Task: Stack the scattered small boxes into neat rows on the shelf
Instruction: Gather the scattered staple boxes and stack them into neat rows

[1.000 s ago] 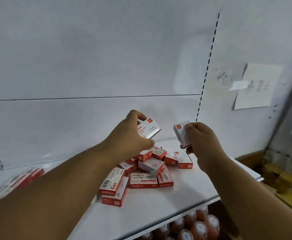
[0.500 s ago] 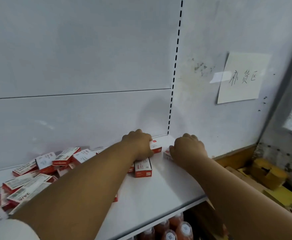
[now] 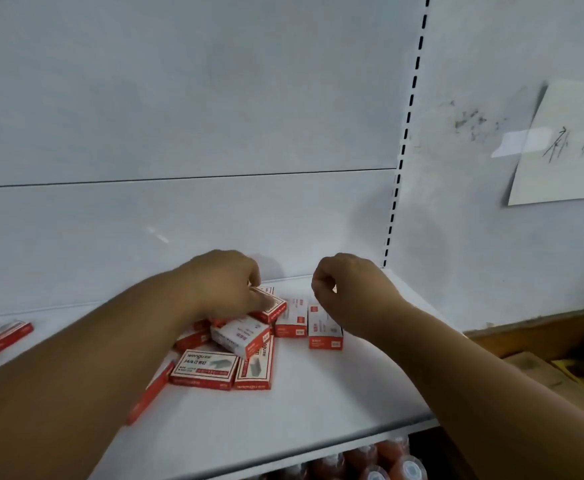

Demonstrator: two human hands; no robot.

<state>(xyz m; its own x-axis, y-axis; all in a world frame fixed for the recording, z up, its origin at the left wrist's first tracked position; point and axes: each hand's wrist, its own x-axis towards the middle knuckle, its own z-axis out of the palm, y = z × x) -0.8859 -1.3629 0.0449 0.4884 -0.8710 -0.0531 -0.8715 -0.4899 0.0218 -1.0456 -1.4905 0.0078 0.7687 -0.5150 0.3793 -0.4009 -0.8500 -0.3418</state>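
A white shelf [image 3: 318, 410] runs across the view, backed by a pale panel wall [image 3: 179, 98] with a thin horizontal seam. A slotted upright [image 3: 408, 133] with a column of dark slots stands behind and to the right of the fingers. Right of it, a sheet of paper [image 3: 567, 150] with handwritten characters is taped to the wall.

The left hand [image 3: 224, 285] reaches into a loose heap of red and white boxes [image 3: 228, 348]; its fingers [image 3: 266, 299] lie on one tilted box [image 3: 269, 308] at the top of the heap, but whether they clamp it or only touch it I cannot tell. The right hand [image 3: 349, 289] hovers just above the shelf with its fingers curled together around nothing visible. Directly below and in front of those curled fingers, two boxes [image 3: 323, 327] lie side by side, squared up, just right of the heap. More boxes [image 3: 3, 336] lie far to the left of the left hand, at the shelf's edge of view.

Below the shelf's front lip, red bottles [image 3: 380, 462] with pale caps show. At lower right, beyond the right forearm, brown cardboard [image 3: 533, 372] sits against a wooden ledge.
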